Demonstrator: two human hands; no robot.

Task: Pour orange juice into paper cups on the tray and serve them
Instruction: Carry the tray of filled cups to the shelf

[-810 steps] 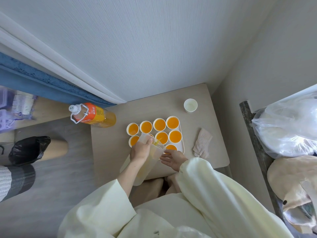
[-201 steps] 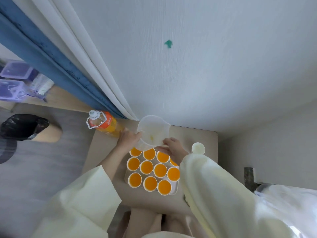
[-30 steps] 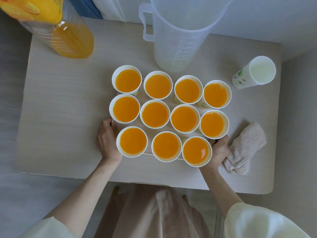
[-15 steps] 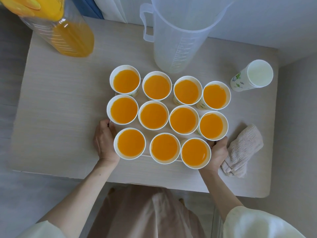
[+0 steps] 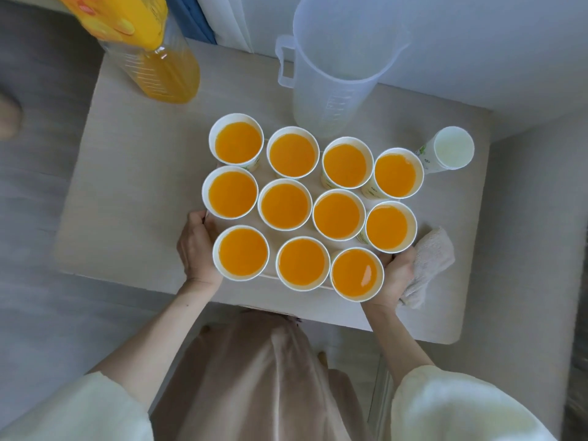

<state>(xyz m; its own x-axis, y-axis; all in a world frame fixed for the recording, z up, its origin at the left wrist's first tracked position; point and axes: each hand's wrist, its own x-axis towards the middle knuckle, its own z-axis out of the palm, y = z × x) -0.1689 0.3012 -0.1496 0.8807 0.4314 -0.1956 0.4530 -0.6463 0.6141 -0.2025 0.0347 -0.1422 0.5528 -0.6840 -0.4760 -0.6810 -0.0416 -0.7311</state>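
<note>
Eleven juice-filled paper cups [image 5: 284,204]; left hand [image 5: 195,246] and right hand [image 5: 396,275] curled round the tray [image 5: 269,276].

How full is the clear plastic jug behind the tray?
Empty, as far as visible: the clear plastic jug stands upright and no orange shows through its see-through wall.

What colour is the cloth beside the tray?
Pale beige; the cloth lies right of the tray. Head view, the only one.
</note>
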